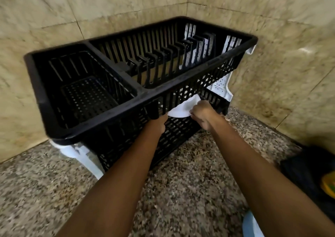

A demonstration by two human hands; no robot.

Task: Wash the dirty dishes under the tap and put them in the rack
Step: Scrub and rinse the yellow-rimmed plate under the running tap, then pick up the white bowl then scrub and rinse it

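Dim, warm indoor light, soft and even; no hard shadows. Faint glare patch on wall tile (306,50) up and right of hands. Motion blur across whole frame, worst at black dish rack (101,113) rim left of hands and on speckled desk (190,173) below them. Rack interior dark, slat detail muddy. White plate (181,108) between hands brightest spot, nearly blown out. Wide-angle bending: wall seams curve toward edges, forearms stretched near bottom. Dark objects far right of hands smeared, unreadable.
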